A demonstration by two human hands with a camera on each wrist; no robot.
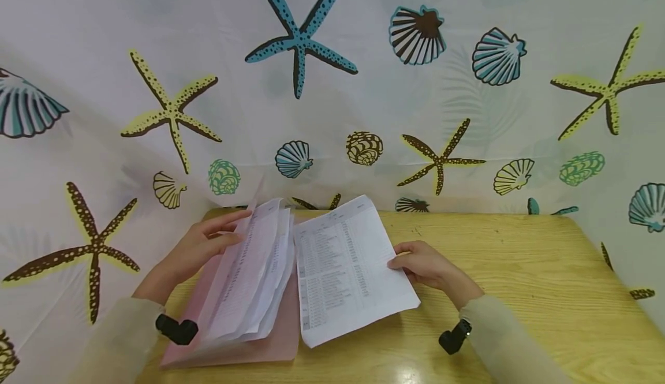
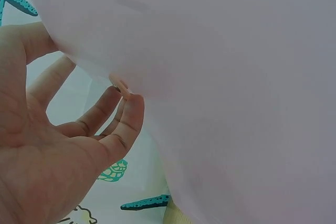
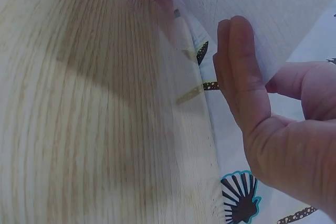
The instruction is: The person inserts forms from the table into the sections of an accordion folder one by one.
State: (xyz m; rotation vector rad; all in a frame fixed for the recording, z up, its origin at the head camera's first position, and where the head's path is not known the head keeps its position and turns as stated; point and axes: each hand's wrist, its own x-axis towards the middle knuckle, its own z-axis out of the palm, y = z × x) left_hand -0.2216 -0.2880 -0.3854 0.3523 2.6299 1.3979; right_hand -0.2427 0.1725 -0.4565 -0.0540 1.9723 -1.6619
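A pink plastic folder (image 1: 283, 343) lies open on the table's left part, with several printed sheets (image 1: 283, 245) standing fanned in it. My left hand (image 1: 200, 245) holds the edge of its raised translucent cover (image 1: 220, 291). In the left wrist view that cover (image 2: 220, 93) fills most of the picture, with the left hand (image 2: 68, 124) at its edge. My right hand (image 1: 423, 265) pinches the right edge of a loose printed sheet (image 1: 348, 268), tilted above the table beside the folder. The right wrist view has the right hand (image 3: 268, 108) gripping that sheet (image 3: 262, 9) between thumb and fingers.
The wooden table (image 1: 519, 280) stretches away to the right of the sheet. Behind it and at both sides hangs a white cloth (image 1: 332, 112) printed with shells and starfish. A small black camera is strapped on each wrist.
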